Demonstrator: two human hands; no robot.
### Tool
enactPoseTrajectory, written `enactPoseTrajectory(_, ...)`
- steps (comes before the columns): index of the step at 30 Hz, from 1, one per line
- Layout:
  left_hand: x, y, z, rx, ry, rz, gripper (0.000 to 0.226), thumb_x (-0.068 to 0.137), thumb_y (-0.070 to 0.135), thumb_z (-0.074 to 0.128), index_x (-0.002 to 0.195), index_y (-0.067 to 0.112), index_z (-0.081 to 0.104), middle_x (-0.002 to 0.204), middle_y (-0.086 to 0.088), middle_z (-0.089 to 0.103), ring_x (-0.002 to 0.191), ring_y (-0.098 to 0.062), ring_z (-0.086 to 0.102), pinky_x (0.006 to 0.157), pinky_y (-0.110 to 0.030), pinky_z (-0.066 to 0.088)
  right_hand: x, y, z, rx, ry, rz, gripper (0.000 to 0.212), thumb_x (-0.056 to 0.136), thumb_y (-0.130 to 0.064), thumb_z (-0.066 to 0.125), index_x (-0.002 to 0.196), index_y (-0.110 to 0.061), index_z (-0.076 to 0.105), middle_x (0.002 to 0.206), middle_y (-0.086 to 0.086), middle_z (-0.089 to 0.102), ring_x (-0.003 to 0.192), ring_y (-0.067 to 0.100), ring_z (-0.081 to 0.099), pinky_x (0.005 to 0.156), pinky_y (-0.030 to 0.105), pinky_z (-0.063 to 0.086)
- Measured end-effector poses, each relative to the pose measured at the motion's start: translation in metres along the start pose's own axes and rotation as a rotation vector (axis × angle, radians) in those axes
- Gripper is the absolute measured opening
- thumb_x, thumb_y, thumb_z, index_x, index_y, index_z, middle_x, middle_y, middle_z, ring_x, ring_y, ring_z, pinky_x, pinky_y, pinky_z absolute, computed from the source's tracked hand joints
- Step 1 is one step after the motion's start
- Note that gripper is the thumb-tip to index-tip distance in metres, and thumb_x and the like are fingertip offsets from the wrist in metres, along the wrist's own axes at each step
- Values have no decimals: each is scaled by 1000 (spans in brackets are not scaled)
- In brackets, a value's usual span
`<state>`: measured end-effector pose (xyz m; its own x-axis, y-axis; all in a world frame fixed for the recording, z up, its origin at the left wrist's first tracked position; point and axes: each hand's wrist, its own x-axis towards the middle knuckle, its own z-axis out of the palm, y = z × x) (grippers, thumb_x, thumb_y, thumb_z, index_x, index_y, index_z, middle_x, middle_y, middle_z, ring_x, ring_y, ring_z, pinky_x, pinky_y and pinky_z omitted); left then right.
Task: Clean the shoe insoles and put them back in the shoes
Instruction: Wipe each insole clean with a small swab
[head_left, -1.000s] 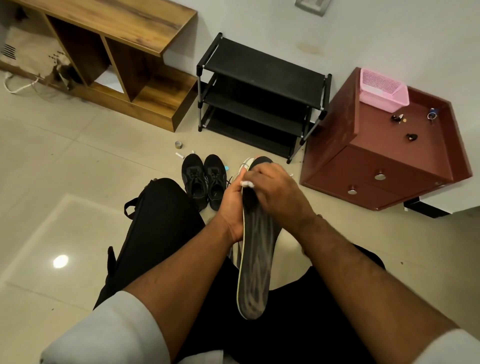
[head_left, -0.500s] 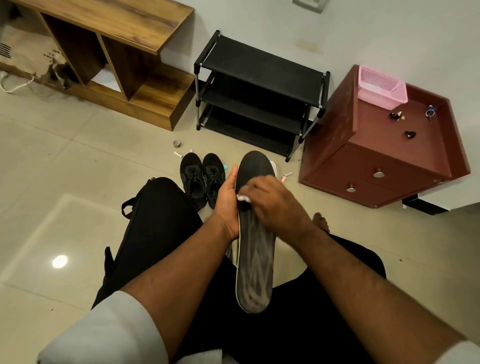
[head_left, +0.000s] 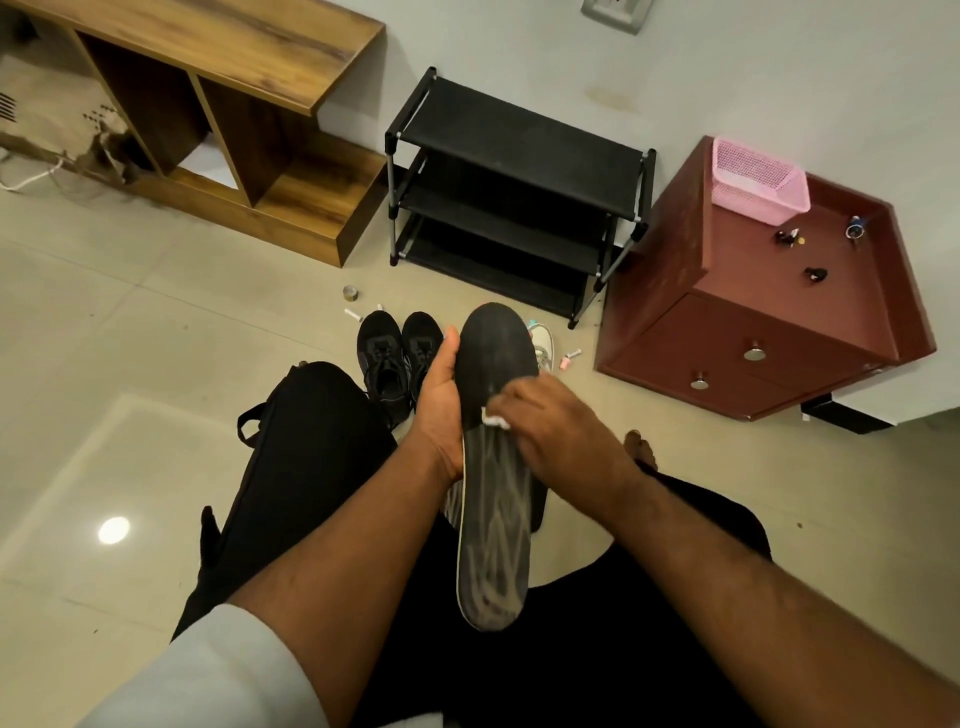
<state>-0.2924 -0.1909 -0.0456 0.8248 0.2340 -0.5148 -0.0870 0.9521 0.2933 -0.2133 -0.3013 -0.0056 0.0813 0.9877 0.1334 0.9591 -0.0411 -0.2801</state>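
Here's the insole (head_left: 493, 467), dark and long, held up over the lap, toe end pointing away toward the black shoes (head_left: 397, 358) on the tile floor (head_left: 130, 364). The left hand (head_left: 441, 405) cradles it along its left edge near the forefoot, fingers wrapped behind and thumb up along the rim, grasping it firmly. The right hand (head_left: 561, 431) lies across the top face with fingers curled onto a small white wipe (head_left: 496, 420), pinching it and pressing it against the surface. I judge this insole light and floppy: thin foam that will bow under rubbing unless backed from behind, so the palm under the forefoot looks like the right support, with the heel end hanging free. The pale streaks lower down may be wet wipe marks or wear; the view does not settle it. A white shoe (head_left: 541, 345) peeks out beyond the toe end, near the black shoe rack (head_left: 514, 197). For reinsertion, a hold at the heel looks best, feeding the toe in first, since the soft material could fold.
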Motion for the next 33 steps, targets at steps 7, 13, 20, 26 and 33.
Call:
enactPoseTrajectory(7, -1, -8, 5, 7, -39, -9, 71, 84, 67, 53, 121, 8, 69, 120, -21, 65, 111, -33, 62, 102, -48, 45, 25, 26, -15, -135, 46, -43, 33, 89, -19, 40, 104, -4, 66, 93, 12, 64, 84, 23, 58, 74, 35, 51)
enactPoseTrajectory(13, -8, -8, 11, 32, -72, 63, 55, 90, 55, 51, 118, 11, 67, 102, -19, 72, 86, -31, 71, 80, -46, 56, 59, 42, -36, -228, 74, 12, 20, 88, -10, 57, 104, -4, 67, 95, 13, 63, 84, 27, 57, 72, 37, 49)
enactPoseTrajectory(20, -5, 5, 2, -150, -52, 58, 77, 90, 66, 41, 123, 1, 66, 132, -18, 61, 126, -32, 56, 108, -48, 40, 7, 21, -6, -38, -30, 45, 33, 90, -26, 42, 101, -8, 67, 94, 9, 65, 84, 20, 59, 77, 34, 51)
enactPoseTrajectory(26, -3, 6, 8, -149, -23, 65, 77, 90, 65, 41, 127, 2, 62, 126, -20, 64, 115, -31, 62, 103, -47, 47, 2, 21, -5, 2, 97, 86, 34, 92, -25, 40, 99, -5, 68, 91, 10, 65, 81, 22, 59, 72, 33, 50)
enactPoseTrajectory(33, -5, 3, 7, -88, 14, 82, 73, 95, 63, 36, 76, 10, 81, 89, -14, 76, 75, -26, 74, 83, -43, 51, 38, 31, -14, -10, 101, 151, 40, 92, -30, 33, 99, -9, 66, 91, 8, 62, 84, 18, 54, 74, 28, 43)
